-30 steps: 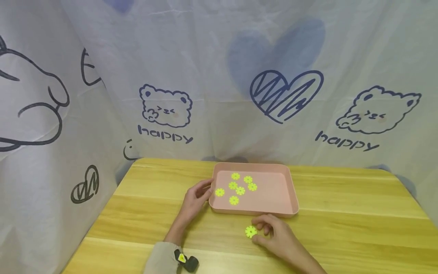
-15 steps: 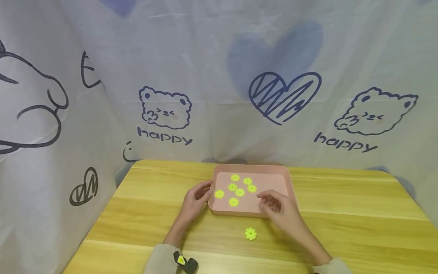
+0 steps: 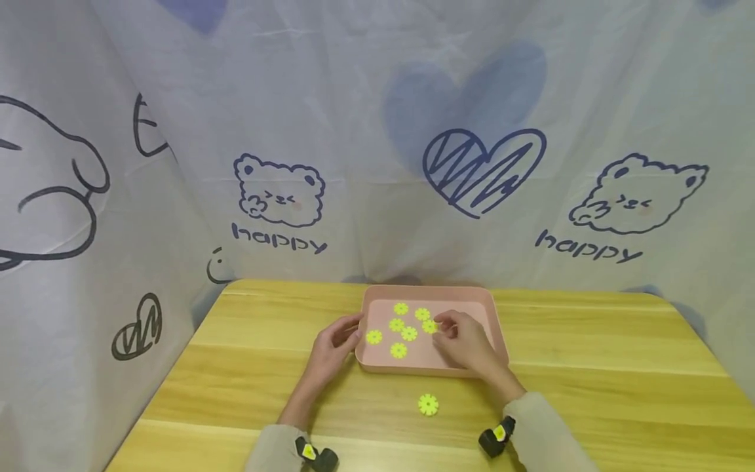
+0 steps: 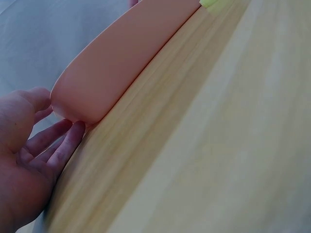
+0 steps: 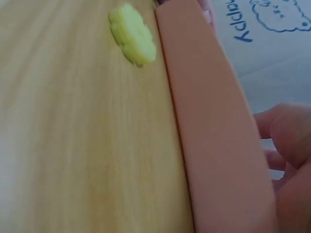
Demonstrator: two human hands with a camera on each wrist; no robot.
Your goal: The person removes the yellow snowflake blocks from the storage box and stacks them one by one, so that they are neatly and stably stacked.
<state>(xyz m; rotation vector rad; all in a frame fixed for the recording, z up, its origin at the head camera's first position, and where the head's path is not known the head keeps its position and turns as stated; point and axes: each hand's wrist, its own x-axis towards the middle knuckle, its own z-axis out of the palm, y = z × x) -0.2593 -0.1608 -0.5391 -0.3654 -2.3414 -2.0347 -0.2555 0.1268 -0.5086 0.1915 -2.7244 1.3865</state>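
In the head view, a shallow pink tray (image 3: pixel 492 331) holds several yellow-green notched plastic discs, each with a small centre hole. My left hand (image 3: pixel 330 351) rests its fingertips and thumb against the tray's left end; the left wrist view shows them around the outside of a rounded corner. Reaching over the near wall, my right hand (image 3: pixel 466 341) is inside the tray, thumb and index finger apart at the right edge of one disc (image 3: pixel 428 326). Its palm is hidden in the right wrist view. Another disc (image 3: pixel 428 404) lies flat on the wooden table in front of the tray.
A white cloth with printed bears and hearts (image 3: pixel 283 190) hangs behind and to the left of the table (image 3: pixel 590 393). The tray stands near the table's far edge. Both wrists wear small black cameras (image 3: pixel 494 440).
My right hand has let go of the disc on the table, lifted over the tray's near wall and moved left to a disc inside. The left hand stays at the tray.
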